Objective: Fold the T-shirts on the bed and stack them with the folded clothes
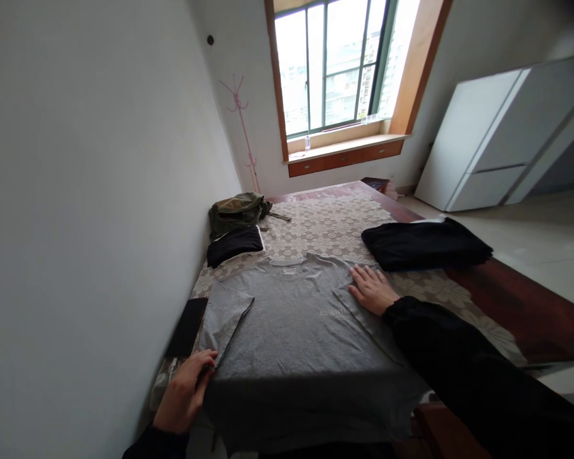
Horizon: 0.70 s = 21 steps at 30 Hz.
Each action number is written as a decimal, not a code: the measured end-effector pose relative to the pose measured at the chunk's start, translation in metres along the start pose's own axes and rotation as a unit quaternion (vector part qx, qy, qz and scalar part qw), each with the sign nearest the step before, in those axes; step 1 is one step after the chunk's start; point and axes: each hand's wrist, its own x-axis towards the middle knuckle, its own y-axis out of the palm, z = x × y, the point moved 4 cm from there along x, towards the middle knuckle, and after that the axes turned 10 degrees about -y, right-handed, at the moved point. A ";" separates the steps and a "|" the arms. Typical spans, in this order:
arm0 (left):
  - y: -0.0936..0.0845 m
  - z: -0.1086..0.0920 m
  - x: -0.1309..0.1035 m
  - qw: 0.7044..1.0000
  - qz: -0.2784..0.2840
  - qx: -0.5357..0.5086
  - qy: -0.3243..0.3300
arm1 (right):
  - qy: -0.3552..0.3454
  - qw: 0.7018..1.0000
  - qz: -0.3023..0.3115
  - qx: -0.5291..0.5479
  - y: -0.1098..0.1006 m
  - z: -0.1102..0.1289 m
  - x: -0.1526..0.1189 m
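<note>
Grey T-shirt [287, 338], one, spread over the near edge of the table [536, 312], lower part hanging; left hand [187, 386] half-curled at a sleeve, pinch unconfirmed; right hand [373, 290] flat, pressing opposite shoulder; risk: overhanging weight creasing cloth should pressure lift.

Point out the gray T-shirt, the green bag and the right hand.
Gray T-shirt [291, 338], head view: middle of its front.
Green bag [236, 214], head view: middle of its body.
Right hand [374, 292], head view: back of the hand.

T-shirt [287, 338] on table [530, 312], cloth pile [425, 245] behind right, backpack [236, 215] behind left, window [344, 76] beyond
</note>
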 end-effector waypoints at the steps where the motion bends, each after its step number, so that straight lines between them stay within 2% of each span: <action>1: 0.001 0.000 -0.001 1.000 -0.004 -0.005 -0.002 | -0.032 0.999 0.005 0.021 -0.006 0.020 0.005; 3: 0.002 -0.001 -0.004 1.000 -0.010 -0.014 -0.004 | -0.139 0.986 0.019 0.086 -0.015 0.075 0.021; 5: 0.005 -0.003 -0.005 1.000 -0.012 -0.023 -0.008 | -0.191 0.971 0.055 0.133 -0.021 0.131 0.042; 6: 0.006 -0.003 -0.006 0.999 -0.014 -0.027 -0.015 | -0.208 0.964 0.078 0.145 -0.021 0.158 0.055; 8: 0.008 -0.003 -0.007 0.999 -0.018 -0.038 -0.034 | -0.224 0.958 0.083 0.156 -0.022 0.204 0.080; 10: 0.010 -0.002 -0.008 0.997 -0.017 -0.052 -0.056 | -0.230 0.956 0.081 0.162 -0.019 0.236 0.100; 12: 0.011 0.001 -0.009 0.995 -0.012 -0.067 -0.078 | -0.235 0.955 0.077 0.166 -0.013 0.254 0.112; 14: 0.012 0.005 -0.010 0.991 -0.012 -0.084 -0.100 | -0.240 0.953 0.069 0.169 -0.007 0.261 0.115; 21: 0.011 0.013 -0.014 0.976 -0.025 -0.118 -0.182 | -0.242 0.951 0.038 0.190 0.012 0.255 0.112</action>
